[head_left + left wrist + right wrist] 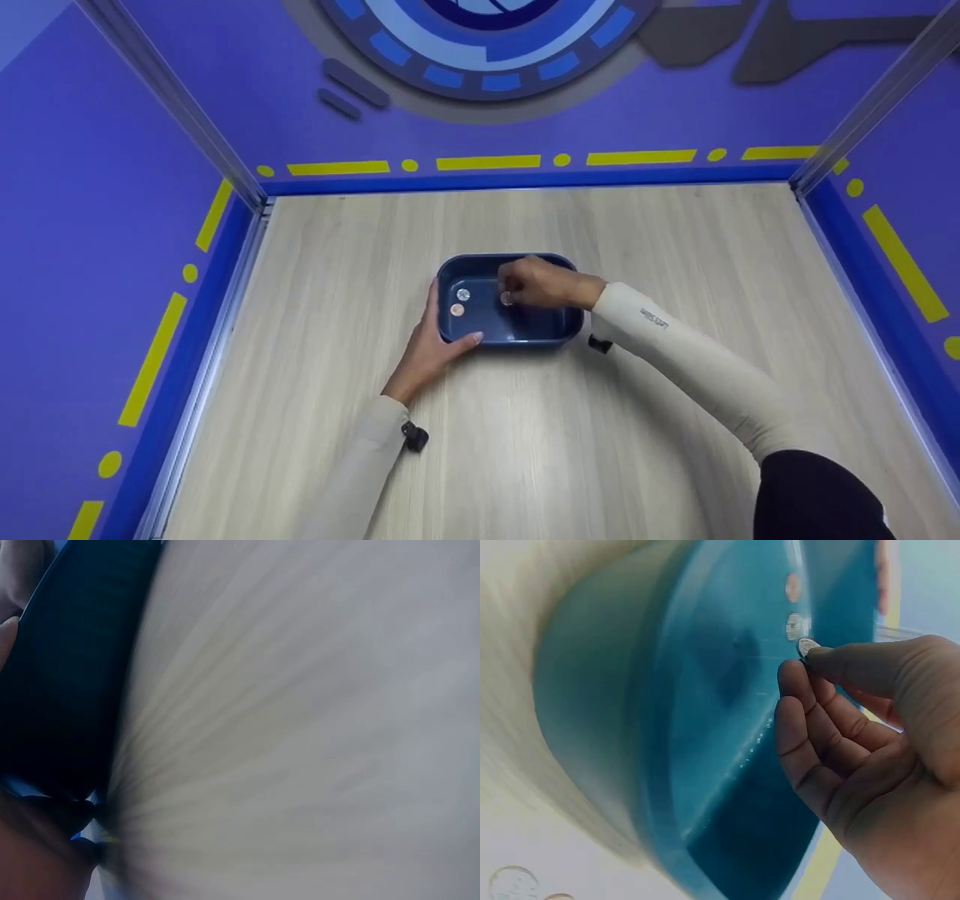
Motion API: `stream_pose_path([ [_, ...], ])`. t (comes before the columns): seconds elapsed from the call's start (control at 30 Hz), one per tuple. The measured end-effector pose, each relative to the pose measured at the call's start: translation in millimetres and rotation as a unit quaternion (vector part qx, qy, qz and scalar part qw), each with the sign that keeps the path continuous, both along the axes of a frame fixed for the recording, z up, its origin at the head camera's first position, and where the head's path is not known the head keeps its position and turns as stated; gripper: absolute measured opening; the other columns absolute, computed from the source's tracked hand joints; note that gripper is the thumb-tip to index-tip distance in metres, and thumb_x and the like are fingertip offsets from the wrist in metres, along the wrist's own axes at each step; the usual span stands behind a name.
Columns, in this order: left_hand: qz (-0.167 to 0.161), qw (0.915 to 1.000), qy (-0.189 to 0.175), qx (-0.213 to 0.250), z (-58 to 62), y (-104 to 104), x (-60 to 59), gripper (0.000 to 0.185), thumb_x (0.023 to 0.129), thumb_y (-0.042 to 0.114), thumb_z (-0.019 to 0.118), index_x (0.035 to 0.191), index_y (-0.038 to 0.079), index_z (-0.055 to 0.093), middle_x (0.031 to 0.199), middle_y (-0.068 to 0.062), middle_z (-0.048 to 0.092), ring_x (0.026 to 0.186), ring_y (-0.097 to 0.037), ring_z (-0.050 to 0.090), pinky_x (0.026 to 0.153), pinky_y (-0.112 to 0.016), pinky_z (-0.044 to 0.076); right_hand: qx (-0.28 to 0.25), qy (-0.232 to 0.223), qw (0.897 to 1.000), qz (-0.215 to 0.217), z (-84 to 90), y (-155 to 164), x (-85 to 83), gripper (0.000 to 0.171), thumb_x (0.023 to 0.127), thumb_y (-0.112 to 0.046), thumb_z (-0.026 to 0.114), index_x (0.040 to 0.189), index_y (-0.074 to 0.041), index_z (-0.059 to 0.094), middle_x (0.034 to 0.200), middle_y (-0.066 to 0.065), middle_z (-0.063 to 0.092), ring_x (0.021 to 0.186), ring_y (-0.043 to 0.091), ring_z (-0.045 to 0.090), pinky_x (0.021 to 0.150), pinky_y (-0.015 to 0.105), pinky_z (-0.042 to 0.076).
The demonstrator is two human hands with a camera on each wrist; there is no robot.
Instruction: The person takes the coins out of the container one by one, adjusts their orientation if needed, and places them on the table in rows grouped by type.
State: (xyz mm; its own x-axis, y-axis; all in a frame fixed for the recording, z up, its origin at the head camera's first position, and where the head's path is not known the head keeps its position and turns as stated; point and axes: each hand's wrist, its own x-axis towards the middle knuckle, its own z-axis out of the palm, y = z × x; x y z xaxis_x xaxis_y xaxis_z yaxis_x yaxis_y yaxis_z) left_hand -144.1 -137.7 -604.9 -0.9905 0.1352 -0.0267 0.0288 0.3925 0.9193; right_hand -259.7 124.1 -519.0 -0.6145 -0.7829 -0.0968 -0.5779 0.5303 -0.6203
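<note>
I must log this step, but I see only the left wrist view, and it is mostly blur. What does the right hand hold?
Observer: The right hand pinches a silver coin at its fingertips, above the blue tray.
Operator: Is something already inside the tray?
Observer: Yes, two coins lie on its floor, a second silver coin and a copper coin beside it.
Operator: And where is the left hand?
Observer: The left hand rests against the tray's near left corner, fingers straight.
</note>
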Motion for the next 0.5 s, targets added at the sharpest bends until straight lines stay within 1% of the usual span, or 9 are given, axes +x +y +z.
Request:
stream_pose_path([
  [0.1, 0.002, 1.0, 0.0, 0.0, 0.4, -0.5, -0.4, 0.133, 0.088, 0.056, 0.09, 0.179, 0.023, 0.0, 0.177, -0.019, 0.034, 0.156, -0.034, 0.044, 0.128, -0.056, 0.032, -0.017, -0.004, 1.0, -0.019, 5.2, 7.1, 6.4, 0.007, 0.101, -0.004, 0.077, 0.108, -0.003, 0.076, 0.097, 0.008, 0.077, 0.087, 0.019, 0.069, 0.081, 0.041, 0.059],
  [0.23, 0.001, 1.0, -0.001, 0.003, 1.7, -0.9, 0.3, 0.134, 0.087, 0.055, 0.091, 0.179, 0.023, -0.001, 0.179, -0.017, 0.03, 0.158, -0.034, 0.04, 0.129, -0.056, 0.031, -0.045, -0.014, 0.998, -0.037, 8.5, 18.1, 16.8, 0.01, 0.098, -0.001, 0.077, 0.108, -0.003, 0.077, 0.096, 0.008, 0.078, 0.086, 0.017, 0.07, 0.081, 0.039, 0.059],
  [0.5, 0.001, 0.9999, 0.005, 0.01, 1.3, 1.6, 1.6, 0.132, 0.088, 0.053, 0.091, 0.179, 0.021, 0.001, 0.18, -0.017, 0.026, 0.159, -0.035, 0.038, 0.129, -0.057, 0.031, -0.085, -0.035, 0.994, -0.054, 3.8, 44.5, 39.5, 0.009, 0.099, -0.001, 0.077, 0.108, -0.002, 0.076, 0.089, 0.004, 0.076, 0.079, 0.012, 0.065, 0.074, 0.032, 0.055],
])
